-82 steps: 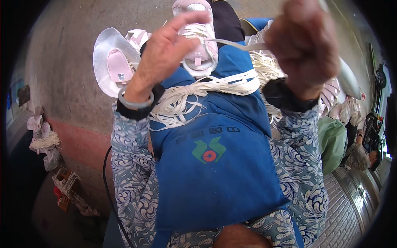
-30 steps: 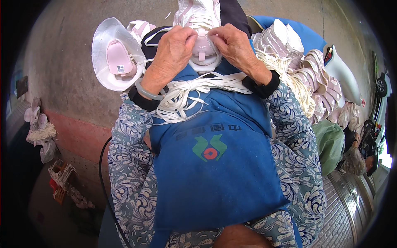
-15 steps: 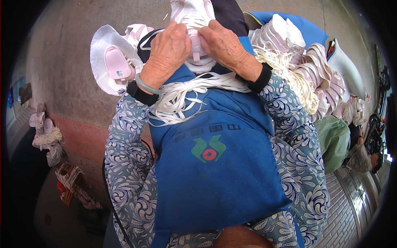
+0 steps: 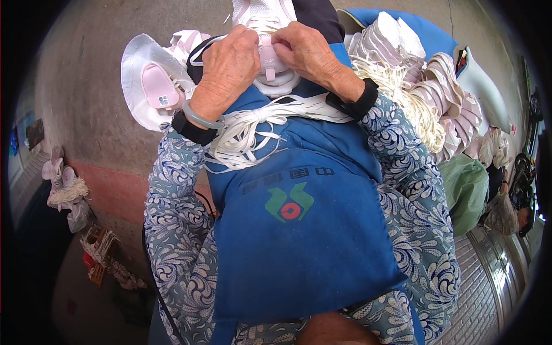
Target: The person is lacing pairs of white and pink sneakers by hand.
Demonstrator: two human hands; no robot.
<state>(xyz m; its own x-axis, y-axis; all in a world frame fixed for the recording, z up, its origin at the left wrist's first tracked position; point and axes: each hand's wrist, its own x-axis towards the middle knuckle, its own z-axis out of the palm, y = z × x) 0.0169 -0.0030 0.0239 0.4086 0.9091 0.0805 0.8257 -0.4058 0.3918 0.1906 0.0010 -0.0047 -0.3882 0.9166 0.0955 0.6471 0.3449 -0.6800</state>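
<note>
At the top centre of the frame, both of the person's hands were bent over a pink and white shoe (image 4: 268,50), which rested between the legs with its pink tongue facing the person and its heel pointing down the frame. Laces (image 4: 263,25) crossed the shoe's front just above the fingers. The left hand (image 4: 234,62) was at the shoe's left edge, back upward, fingers curled under; its tips were out of my sight, so I couldn't tell how tightly it was closed or what it had hold of. The right hand (image 4: 309,56) was at the tongue's right edge, fingers bent in toward the thumb, and there too I couldn't tell whether anything was pinched between them. A grey bracelet (image 4: 201,118) sat beside a dark band on the left wrist.

Just below the hands, a loose bundle of white laces (image 4: 256,118) lay across the blue apron (image 4: 310,253). In the upper left, another pink and white shoe (image 4: 163,86) lay in a whitish wrapper (image 4: 133,69). In the upper right were cream laces (image 4: 411,112) beside stacked pale pink pieces (image 4: 445,89), and a green bag (image 4: 462,195) stood below those.
</note>
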